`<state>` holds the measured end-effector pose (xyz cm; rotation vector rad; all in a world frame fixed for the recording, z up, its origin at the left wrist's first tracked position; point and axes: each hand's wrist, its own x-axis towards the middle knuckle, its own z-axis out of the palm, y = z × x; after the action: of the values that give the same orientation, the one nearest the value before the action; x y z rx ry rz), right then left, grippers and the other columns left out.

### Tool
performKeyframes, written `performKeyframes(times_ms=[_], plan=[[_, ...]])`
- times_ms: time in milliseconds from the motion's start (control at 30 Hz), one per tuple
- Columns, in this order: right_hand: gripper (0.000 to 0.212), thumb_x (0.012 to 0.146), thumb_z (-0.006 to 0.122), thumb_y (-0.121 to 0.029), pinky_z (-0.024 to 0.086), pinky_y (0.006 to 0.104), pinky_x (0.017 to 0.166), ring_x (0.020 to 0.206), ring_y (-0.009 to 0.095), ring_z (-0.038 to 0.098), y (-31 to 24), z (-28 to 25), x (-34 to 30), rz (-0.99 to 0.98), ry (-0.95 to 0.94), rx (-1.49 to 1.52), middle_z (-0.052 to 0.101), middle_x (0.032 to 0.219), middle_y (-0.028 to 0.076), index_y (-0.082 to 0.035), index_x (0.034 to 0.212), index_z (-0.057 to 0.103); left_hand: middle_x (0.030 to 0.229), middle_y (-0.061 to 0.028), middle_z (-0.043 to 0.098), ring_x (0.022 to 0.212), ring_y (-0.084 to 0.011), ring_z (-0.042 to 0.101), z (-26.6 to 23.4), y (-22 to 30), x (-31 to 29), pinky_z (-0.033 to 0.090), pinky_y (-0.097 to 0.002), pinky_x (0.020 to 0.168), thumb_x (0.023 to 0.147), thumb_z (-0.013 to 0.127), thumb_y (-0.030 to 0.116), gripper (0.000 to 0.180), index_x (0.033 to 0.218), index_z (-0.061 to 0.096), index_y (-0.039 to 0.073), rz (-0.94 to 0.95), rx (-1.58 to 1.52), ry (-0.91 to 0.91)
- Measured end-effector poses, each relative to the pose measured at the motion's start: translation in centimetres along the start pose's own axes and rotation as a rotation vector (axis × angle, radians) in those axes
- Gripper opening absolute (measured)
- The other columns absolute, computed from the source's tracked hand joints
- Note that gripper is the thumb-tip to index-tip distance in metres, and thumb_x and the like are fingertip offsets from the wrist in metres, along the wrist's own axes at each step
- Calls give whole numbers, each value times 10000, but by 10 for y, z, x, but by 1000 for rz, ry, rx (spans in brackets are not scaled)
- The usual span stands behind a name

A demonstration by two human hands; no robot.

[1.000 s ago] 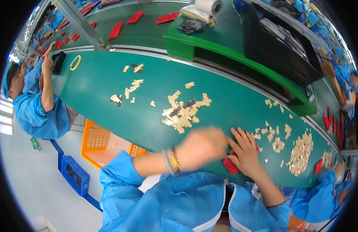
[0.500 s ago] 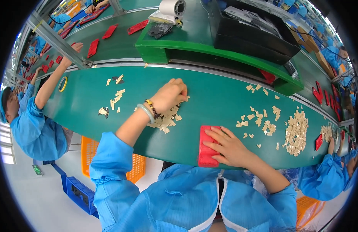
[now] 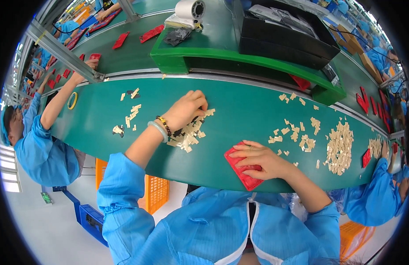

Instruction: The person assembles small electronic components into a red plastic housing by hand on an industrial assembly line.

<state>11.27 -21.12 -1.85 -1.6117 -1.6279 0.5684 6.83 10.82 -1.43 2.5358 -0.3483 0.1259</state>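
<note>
My left hand is over a loose pile of small pale strips, with its fingers bent and pressed together. A dark bit shows under the fingertips, too small to name, and the fingers hide part of the pile. To the right, near the table's front edge, my right hand grips a flat red rectangular piece. That piece lies tilted, one corner toward me, with the fingers spread across its top and covering much of it.
Smaller groups of pale strips lie left and right, beside a big heap. A yellow tape roll rests at left. Behind, a green shelf carries a black bin. Co-workers flank me; one's hand touches a red piece.
The red piece has turned from straight to slanted under my right hand. My left hand has shifted slightly left over the pile. A co-worker's hand now meets a red piece at back left.
</note>
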Motion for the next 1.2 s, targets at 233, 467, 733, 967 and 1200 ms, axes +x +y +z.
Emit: performKeyframes(times_ms=[233, 467, 733, 967, 1200], plan=[[242, 826, 679, -152, 336, 487, 1117, 1295, 297, 502, 4, 7, 0, -10, 95, -170, 585, 1331, 79, -83, 1059, 679, 889, -90, 550, 891, -257, 543, -12, 12, 3, 456, -337, 799, 840, 648, 21, 89, 898, 580, 24, -144, -93, 91], [305, 831, 687, -83, 493, 390, 936, 1135, 252, 591, -24, 7, 11, 275, 596, 106, 606, 1219, 110, -68, 1134, 654, 1038, -71, 641, 911, -143, 595, 9, 84, 3, 468, -281, 838, 922, 610, 28, 43, 964, 601, 32, -352, -939, 439], [247, 840, 697, 22, 521, 259, 769, 892, 131, 633, -27, 2, 11, 108, 905, 622, 615, 1067, 92, -26, 1075, 639, 933, -35, 607, 809, -106, 546, 52, 154, -4, 440, -245, 767, 914, 636, 26, 49, 959, 623, 9, -253, -1175, 408], [189, 805, 702, -6, 546, 281, 632, 760, 202, 658, -53, -23, -1, 69, 842, -373, 623, 909, 92, -19, 986, 649, 892, -44, 653, 789, -96, 604, 51, 163, -2, 499, -246, 752, 892, 648, -4, 97, 985, 673, -18, -418, -1142, 172], [201, 799, 684, 9, 535, 290, 574, 685, 184, 644, -42, -17, -6, 96, 716, -232, 626, 911, 68, -18, 997, 660, 1044, -73, 625, 1022, -169, 584, 52, 155, -8, 478, -293, 879, 872, 676, 19, 70, 936, 694, -3, -251, -1003, 184]])
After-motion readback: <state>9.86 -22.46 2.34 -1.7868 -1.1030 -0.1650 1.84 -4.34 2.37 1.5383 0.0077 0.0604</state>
